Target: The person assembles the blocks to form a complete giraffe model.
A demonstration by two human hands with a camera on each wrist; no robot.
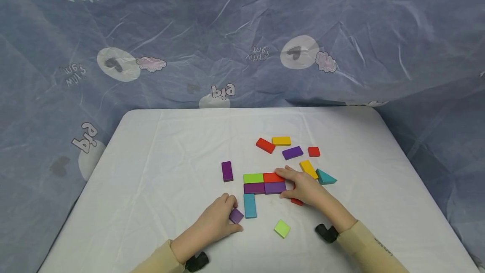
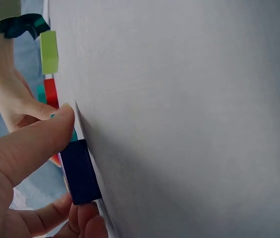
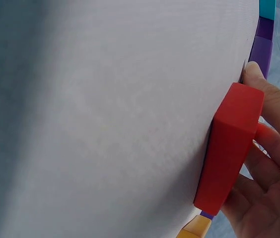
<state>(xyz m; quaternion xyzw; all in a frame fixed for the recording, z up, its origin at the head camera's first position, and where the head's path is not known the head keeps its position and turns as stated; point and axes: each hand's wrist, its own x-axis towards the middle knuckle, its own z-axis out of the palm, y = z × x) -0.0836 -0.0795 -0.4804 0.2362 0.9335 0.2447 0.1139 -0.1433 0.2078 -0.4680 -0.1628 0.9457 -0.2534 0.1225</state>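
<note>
A small purple square block (image 1: pixel 236 216) lies between the thumb and fingers of my left hand (image 1: pixel 217 218); in the left wrist view its dark side (image 2: pixel 80 171) shows against the fingers. My right hand (image 1: pixel 305 186) touches the right end of a group made of a green block (image 1: pixel 253 178), a red block (image 1: pixel 273 177), a magenta-purple block (image 1: pixel 254 188) and a violet block (image 1: pixel 275 187). Below that group stands a teal block (image 1: pixel 250 205), lengthwise. Another red block (image 3: pixel 232 144) lies by the right palm, partly hidden in the head view.
A dark purple block (image 1: pixel 227 171) lies left of the group, a lime square (image 1: pixel 282 228) in front. Behind and right are a red bar (image 1: pixel 265 145), yellow bar (image 1: pixel 281 141), violet bar (image 1: pixel 292 153), red square (image 1: pixel 313 151), second yellow bar (image 1: pixel 308 169) and teal triangle (image 1: pixel 325 177).
</note>
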